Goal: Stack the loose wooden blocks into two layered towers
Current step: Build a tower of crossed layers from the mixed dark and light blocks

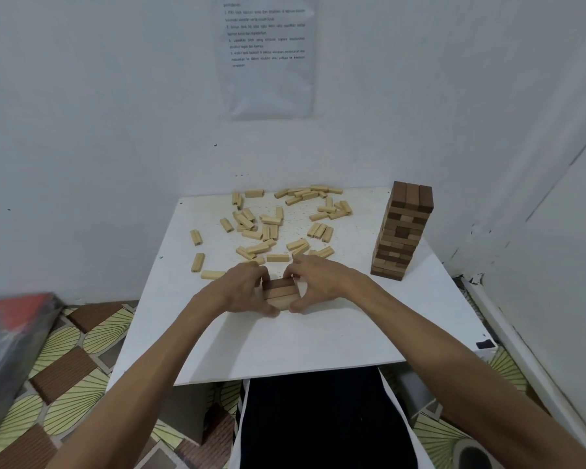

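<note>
squaring the new stack [279, 292] is judged the step in hand: it is gripped from its left by the left hand [242, 289], from its right by the right hand [318, 282], fingers curled against its sides. next, one of the loose blocks [271, 228] behind it is to be laid crosswise. the finished tower [401, 231] is seen to its right on the white table [318, 340]; a printed sheet [268, 55] is posted behind.

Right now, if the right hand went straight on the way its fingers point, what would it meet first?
The low stack, which the right hand seems to touch; the left hand lies beyond.
</note>
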Tool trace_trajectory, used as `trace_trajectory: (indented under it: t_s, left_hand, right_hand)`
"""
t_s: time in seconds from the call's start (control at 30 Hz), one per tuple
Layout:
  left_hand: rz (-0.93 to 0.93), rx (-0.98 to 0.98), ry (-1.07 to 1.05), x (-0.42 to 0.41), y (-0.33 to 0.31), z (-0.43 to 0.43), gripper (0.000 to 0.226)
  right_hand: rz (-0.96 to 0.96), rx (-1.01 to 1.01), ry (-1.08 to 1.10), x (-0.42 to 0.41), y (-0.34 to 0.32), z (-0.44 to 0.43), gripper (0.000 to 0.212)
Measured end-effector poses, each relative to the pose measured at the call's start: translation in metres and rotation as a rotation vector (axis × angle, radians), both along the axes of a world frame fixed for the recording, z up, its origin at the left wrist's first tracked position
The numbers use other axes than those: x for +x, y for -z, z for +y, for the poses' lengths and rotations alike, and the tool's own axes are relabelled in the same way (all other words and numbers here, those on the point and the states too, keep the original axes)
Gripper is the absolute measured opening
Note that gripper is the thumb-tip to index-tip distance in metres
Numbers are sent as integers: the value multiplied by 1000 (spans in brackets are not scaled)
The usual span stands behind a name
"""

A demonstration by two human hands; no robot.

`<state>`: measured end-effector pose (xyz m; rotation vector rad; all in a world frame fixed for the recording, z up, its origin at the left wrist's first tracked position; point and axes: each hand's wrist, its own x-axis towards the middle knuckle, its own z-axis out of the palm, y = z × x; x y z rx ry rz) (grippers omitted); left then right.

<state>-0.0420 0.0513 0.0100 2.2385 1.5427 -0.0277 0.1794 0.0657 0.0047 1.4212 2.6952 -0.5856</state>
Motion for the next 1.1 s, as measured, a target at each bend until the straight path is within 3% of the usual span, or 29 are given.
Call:
trace_trajectory:
  t_s: [0.43, 0.63, 0.8, 1.1]
  left_hand:
    - [-38, 104, 128, 0, -83, 16, 53]
    - [-62, 179, 182, 18, -130, 32, 73]
    - [-63, 246, 273, 40, -158, 54, 76]
    - [-95, 323, 400, 122, -187, 94, 78]
  right_hand:
    - [74, 112, 44, 15, -75, 11, 64]
    - [42, 172, 79, 31, -126, 19, 58]
    - [75, 184, 133, 60, -159, 24, 78]
    - [22, 221, 281, 140, -196, 26, 81]
